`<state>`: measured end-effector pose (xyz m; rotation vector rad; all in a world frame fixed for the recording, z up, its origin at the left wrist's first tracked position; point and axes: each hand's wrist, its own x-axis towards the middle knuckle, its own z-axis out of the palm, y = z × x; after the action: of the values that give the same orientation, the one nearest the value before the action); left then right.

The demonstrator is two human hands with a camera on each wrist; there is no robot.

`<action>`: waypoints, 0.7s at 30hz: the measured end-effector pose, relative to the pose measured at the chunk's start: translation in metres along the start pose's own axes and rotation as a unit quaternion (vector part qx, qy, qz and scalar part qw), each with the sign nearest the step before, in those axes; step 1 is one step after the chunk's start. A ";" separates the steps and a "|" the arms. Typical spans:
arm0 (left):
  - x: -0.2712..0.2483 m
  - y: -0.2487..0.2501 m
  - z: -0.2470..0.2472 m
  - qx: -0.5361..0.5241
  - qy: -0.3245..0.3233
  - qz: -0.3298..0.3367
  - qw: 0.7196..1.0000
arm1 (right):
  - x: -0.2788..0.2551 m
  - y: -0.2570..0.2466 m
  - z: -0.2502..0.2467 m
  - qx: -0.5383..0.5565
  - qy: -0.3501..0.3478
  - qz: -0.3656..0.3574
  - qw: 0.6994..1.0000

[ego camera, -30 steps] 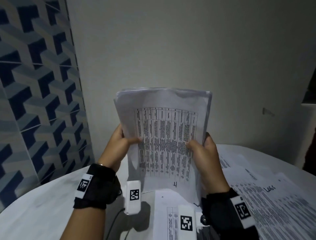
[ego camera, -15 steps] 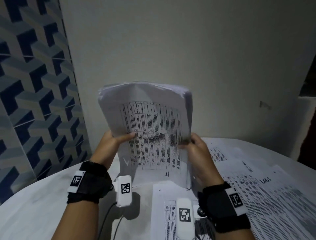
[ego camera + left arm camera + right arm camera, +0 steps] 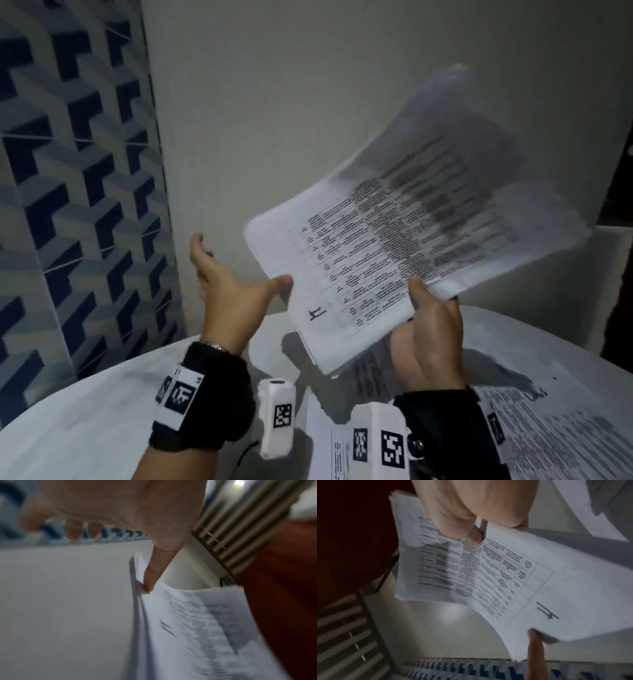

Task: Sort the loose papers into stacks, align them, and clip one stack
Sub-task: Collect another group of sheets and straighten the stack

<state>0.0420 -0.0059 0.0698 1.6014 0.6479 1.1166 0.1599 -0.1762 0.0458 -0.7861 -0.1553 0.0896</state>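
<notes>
I can't read the far half of the paper stack from the head view: it smears into grey streaks, and its upper corner fades against the wall. My fingers under the sheets are hidden; only the thumb of my right hand shows on top, pressing the printed face near the stack's lower edge, so that hand is pinching the stack between thumb and the fingers beneath. My left hand is spread, palm turned inward, its thumb tip just touching the stack's near left edge; the left wrist view shows that thumb against the sheet edges, though blurred. The top sheet carries a printed table whose text is too small to make out, and a handwritten "4" sits by the near end, plain in the right wrist view. The stack is held in the air above the round table, tilted, its long axis running from near my hands up and away to the right. More printed sheets lie on the table at right, partly cut off by the frame, with a scrawled word I can't decipher.
</notes>
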 end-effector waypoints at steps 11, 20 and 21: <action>0.003 -0.035 0.005 -0.223 -0.137 -0.093 0.961 | -0.007 0.009 0.005 0.006 -0.020 0.049 0.999; 0.035 -0.082 -0.057 -0.110 -0.103 -0.089 0.985 | 0.019 -0.026 -0.046 -0.195 -0.134 0.077 0.969; 0.032 -0.083 -0.060 -0.110 -0.116 -0.100 0.982 | 0.019 -0.030 -0.047 -0.208 -0.151 0.088 0.962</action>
<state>0.0121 0.0741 0.0049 1.4150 0.4995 0.8095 0.1870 -0.2271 0.0364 -1.2039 -0.4028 0.3559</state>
